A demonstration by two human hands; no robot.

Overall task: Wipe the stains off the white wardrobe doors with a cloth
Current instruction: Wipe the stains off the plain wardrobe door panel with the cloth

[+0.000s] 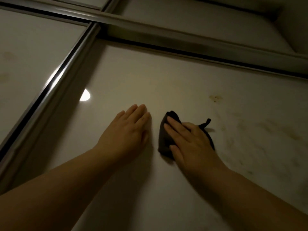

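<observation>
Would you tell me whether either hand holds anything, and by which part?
The right hand presses the dark cloth against the wardrobe door, fingers flat over its middle. The left hand rests on the door, holding nothing.

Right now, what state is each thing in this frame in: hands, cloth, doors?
right door: brownish stains on its right part.
left door: faint stains near its left edge.
cloth: dark, bunched, under the right hand.
right hand: fingers straight, pressing the cloth to the right door.
left hand: flat on the right door, fingers straight, holding nothing.
</observation>
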